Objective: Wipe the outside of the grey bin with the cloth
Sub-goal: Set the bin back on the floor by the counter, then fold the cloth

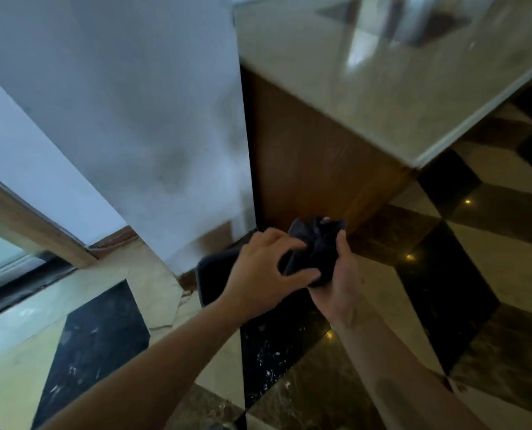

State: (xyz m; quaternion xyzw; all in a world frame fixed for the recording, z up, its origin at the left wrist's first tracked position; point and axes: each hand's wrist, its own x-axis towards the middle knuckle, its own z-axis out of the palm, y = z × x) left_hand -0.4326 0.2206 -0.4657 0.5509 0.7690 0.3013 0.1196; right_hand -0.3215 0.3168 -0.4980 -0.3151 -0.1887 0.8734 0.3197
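Note:
A dark navy cloth (pixel 315 243) is bunched up between both of my hands, low in front of a wooden counter side. My right hand (pixel 342 274) cups it from below and the right. My left hand (pixel 266 271) grips its left edge with thumb and fingers. Under my left hand, on the floor at the foot of the white pillar, sits the grey bin (pixel 203 274). It shows only as a rounded grey rim around a dark inside. My left hand and forearm hide most of the bin.
A white pillar (pixel 153 119) rises at the left-centre. A brown wooden counter (pixel 305 162) with a glossy stone top (pixel 382 72) stands to its right. The floor is polished black, brown and cream tiles (pixel 444 274). A wood-framed glass door (pixel 10 243) is at the far left.

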